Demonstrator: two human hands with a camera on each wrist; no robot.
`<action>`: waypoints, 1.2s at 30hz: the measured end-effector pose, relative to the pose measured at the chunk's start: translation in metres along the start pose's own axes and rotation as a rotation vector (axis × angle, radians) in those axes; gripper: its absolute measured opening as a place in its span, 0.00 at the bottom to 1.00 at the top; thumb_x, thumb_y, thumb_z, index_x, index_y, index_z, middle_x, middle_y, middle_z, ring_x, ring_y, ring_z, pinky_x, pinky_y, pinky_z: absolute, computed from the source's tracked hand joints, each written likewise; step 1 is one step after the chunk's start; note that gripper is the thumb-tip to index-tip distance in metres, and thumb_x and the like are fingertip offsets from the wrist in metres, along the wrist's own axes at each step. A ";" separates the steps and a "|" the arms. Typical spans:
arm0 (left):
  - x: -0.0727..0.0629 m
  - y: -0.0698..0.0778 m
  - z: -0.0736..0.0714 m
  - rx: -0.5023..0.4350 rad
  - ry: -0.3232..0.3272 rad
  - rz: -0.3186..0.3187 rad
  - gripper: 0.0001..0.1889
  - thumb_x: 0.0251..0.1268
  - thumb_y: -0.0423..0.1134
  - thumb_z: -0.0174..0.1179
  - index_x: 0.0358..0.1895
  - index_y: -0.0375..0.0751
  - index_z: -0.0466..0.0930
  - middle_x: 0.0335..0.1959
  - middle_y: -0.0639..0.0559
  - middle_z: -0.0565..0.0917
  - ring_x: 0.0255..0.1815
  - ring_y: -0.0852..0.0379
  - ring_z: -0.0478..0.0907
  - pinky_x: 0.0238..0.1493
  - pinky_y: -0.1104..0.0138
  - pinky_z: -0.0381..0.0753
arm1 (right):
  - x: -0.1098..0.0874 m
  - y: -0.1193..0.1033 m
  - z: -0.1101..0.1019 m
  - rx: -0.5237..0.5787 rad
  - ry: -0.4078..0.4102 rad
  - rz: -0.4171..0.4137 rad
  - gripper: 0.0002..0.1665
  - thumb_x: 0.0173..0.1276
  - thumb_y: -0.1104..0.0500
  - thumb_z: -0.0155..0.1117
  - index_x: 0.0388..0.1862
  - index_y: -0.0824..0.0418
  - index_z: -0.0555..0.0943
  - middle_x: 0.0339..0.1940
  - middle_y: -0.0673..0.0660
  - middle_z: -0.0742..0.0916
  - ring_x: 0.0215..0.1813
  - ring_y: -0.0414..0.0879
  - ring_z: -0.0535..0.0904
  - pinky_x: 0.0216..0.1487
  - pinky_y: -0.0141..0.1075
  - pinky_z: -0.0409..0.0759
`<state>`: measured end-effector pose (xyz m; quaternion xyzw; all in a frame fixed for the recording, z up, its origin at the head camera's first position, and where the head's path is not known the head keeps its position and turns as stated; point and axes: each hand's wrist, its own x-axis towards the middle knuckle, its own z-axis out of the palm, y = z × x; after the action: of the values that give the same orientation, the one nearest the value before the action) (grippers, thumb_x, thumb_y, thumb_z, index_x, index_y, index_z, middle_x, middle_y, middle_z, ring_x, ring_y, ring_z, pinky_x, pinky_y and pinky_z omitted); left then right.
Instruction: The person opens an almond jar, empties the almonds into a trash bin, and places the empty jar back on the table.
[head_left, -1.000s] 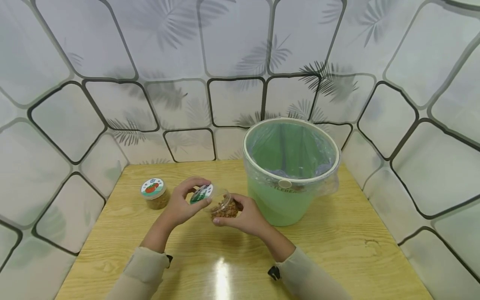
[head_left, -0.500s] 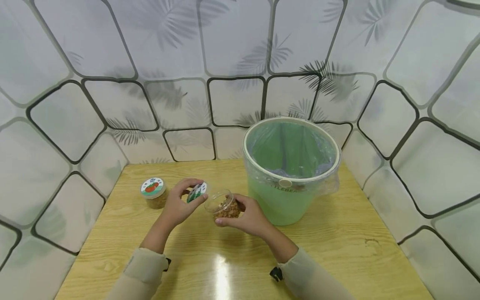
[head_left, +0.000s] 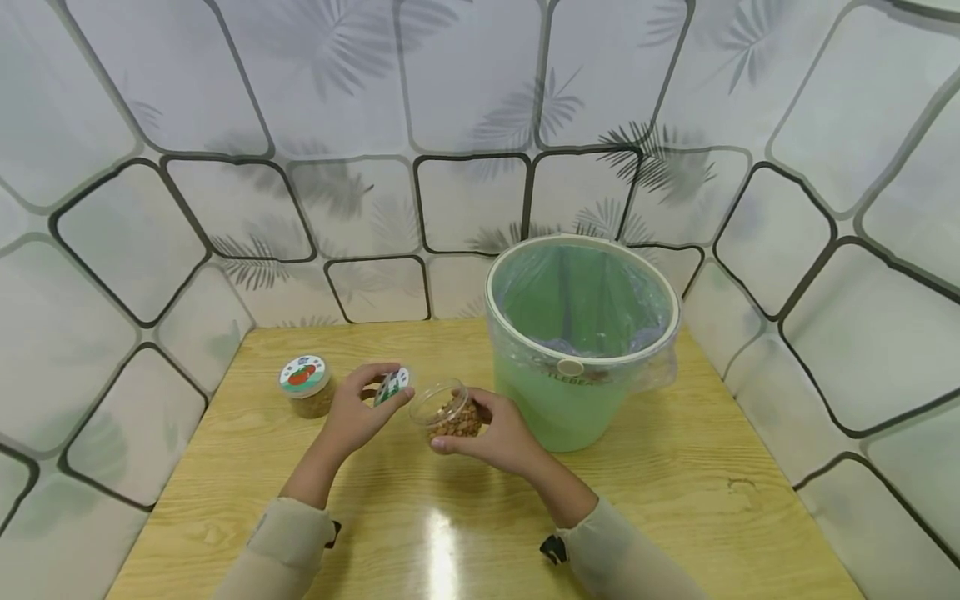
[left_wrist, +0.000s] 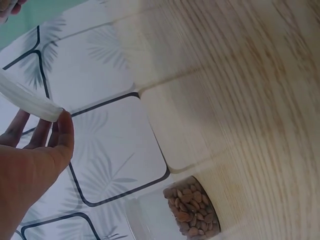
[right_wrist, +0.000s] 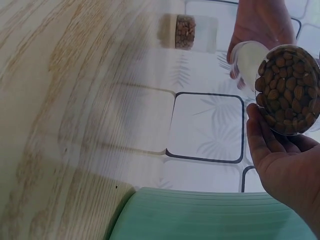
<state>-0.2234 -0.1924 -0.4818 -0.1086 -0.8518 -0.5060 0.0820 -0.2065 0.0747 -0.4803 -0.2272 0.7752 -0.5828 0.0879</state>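
Above the table, my left hand (head_left: 354, 410) pinches a round lid (head_left: 392, 386) with a white and green label by its edge. In the left wrist view, the lid's pale rim (left_wrist: 31, 102) lies between thumb and fingers. My right hand (head_left: 497, 435) grips a clear plastic jar (head_left: 455, 419) by its side, mouth uncovered and tilted toward the lid. The right wrist view shows almonds (right_wrist: 289, 92) through the jar's base. Lid and jar are a small gap apart. A second, lidded jar (head_left: 306, 388) of almonds stands to the left, its label showing red fruit.
A green bucket (head_left: 551, 408) lined with a clear plastic bag stands just right and behind my right hand. The wooden table (head_left: 675, 492) meets patterned walls (head_left: 480, 204) at the back and both sides.
The lid has come away from the jar's mouth and moved left with my left hand. My right hand, holding the jar, has shifted very slightly right. The lidded jar stays in place.
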 end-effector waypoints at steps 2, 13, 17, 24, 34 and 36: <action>-0.001 -0.001 0.000 0.015 -0.011 -0.025 0.27 0.72 0.46 0.72 0.69 0.39 0.80 0.67 0.40 0.80 0.65 0.39 0.79 0.64 0.40 0.81 | 0.000 -0.001 0.000 0.003 -0.003 -0.002 0.36 0.60 0.46 0.85 0.67 0.49 0.84 0.54 0.52 0.90 0.52 0.44 0.88 0.53 0.43 0.89; -0.002 -0.014 0.002 0.069 -0.055 -0.096 0.32 0.70 0.47 0.73 0.72 0.37 0.77 0.71 0.36 0.77 0.70 0.33 0.76 0.67 0.40 0.81 | -0.003 -0.003 0.000 -0.003 0.013 0.001 0.38 0.59 0.46 0.86 0.68 0.47 0.83 0.56 0.52 0.89 0.54 0.44 0.88 0.55 0.47 0.89; -0.003 -0.018 0.003 0.096 -0.071 -0.102 0.31 0.70 0.44 0.73 0.72 0.35 0.76 0.71 0.35 0.76 0.70 0.34 0.76 0.66 0.41 0.82 | -0.004 -0.005 0.000 -0.007 0.018 0.006 0.39 0.59 0.45 0.86 0.68 0.48 0.83 0.56 0.52 0.89 0.54 0.44 0.87 0.56 0.47 0.89; -0.007 -0.025 0.005 0.155 -0.127 -0.140 0.34 0.70 0.46 0.73 0.74 0.36 0.74 0.73 0.34 0.73 0.70 0.35 0.74 0.65 0.41 0.81 | -0.005 -0.008 -0.001 -0.004 0.025 0.012 0.42 0.59 0.45 0.86 0.71 0.52 0.81 0.59 0.53 0.89 0.56 0.45 0.87 0.58 0.49 0.87; -0.007 -0.033 0.008 0.219 -0.180 -0.118 0.35 0.69 0.49 0.74 0.72 0.35 0.76 0.70 0.34 0.76 0.68 0.38 0.76 0.68 0.40 0.78 | -0.008 -0.013 -0.001 -0.005 0.041 -0.002 0.45 0.57 0.47 0.87 0.72 0.54 0.80 0.61 0.52 0.88 0.58 0.45 0.87 0.63 0.51 0.85; -0.007 -0.033 0.009 0.224 -0.182 -0.109 0.34 0.68 0.47 0.74 0.71 0.34 0.76 0.69 0.33 0.76 0.69 0.36 0.76 0.70 0.39 0.77 | -0.009 -0.014 -0.002 -0.008 0.041 -0.004 0.45 0.57 0.47 0.87 0.73 0.54 0.80 0.61 0.52 0.88 0.58 0.45 0.87 0.63 0.51 0.85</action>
<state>-0.2260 -0.2009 -0.5158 -0.0977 -0.9115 -0.3993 -0.0117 -0.1960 0.0770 -0.4680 -0.2172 0.7787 -0.5845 0.0697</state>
